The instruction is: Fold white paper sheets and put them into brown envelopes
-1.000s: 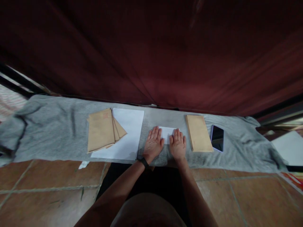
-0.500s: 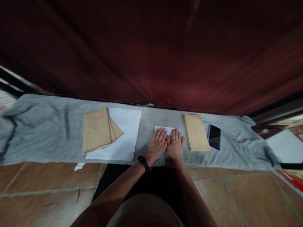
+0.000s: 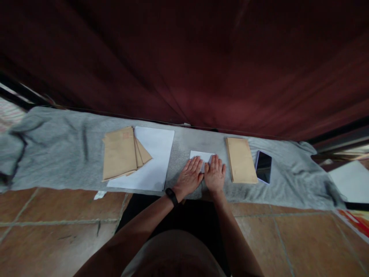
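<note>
A small piece of white paper, seemingly folded (image 3: 201, 154), lies on the grey cloth in front of me. My left hand (image 3: 189, 175) rests flat on its left part, fingers stretched out, with a black band on the wrist. On the right part of the paper my right hand (image 3: 215, 176) also lies flat with straight fingers. Both hands cover the paper's nearer part; its far edge and a strip between the hands show. To the right is a stack of brown envelopes (image 3: 242, 159).
Several more brown envelopes (image 3: 119, 154) lie fanned on large white sheets (image 3: 155, 161) at the left. A phone (image 3: 263, 167) sits right of the right-hand envelopes. Grey cloth (image 3: 63, 154) covers the narrow surface, with a dark red panel (image 3: 184, 69) behind it.
My hands have moved slightly apart at the fingers, so more of the white paper shows between them. The whole view has shifted a little.
</note>
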A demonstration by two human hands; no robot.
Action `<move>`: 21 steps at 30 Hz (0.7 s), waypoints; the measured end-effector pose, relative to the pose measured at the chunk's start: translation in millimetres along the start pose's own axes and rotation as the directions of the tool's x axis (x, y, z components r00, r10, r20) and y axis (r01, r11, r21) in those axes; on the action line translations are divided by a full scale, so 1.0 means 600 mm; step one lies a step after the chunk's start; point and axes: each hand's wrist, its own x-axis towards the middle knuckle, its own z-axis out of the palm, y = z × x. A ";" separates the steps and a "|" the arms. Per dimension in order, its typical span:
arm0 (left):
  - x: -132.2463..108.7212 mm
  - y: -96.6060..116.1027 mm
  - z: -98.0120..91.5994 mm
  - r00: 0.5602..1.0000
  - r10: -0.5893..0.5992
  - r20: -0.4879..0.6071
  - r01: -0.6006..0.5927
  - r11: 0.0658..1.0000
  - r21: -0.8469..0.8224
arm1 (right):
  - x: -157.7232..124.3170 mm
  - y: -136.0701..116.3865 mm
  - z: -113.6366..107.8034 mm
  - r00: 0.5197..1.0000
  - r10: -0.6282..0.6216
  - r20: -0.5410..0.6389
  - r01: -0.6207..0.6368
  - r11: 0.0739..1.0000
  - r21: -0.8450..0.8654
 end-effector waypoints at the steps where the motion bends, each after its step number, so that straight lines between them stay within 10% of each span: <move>1: -0.004 -0.001 -0.002 1.000 -0.003 0.002 0.003 1.000 -0.003 | 0.000 0.000 0.000 1.000 -0.004 -0.006 0.004 1.000 0.004; 14: -0.017 -0.005 -0.013 1.000 0.020 -0.015 -0.020 1.000 -0.022 | -0.003 0.007 -0.006 1.000 -0.018 -0.004 0.018 0.998 0.055; 21: -0.016 -0.006 -0.011 0.999 0.043 -0.006 -0.043 0.999 0.001 | -0.044 0.001 -0.025 0.959 -0.258 0.115 0.238 0.957 0.164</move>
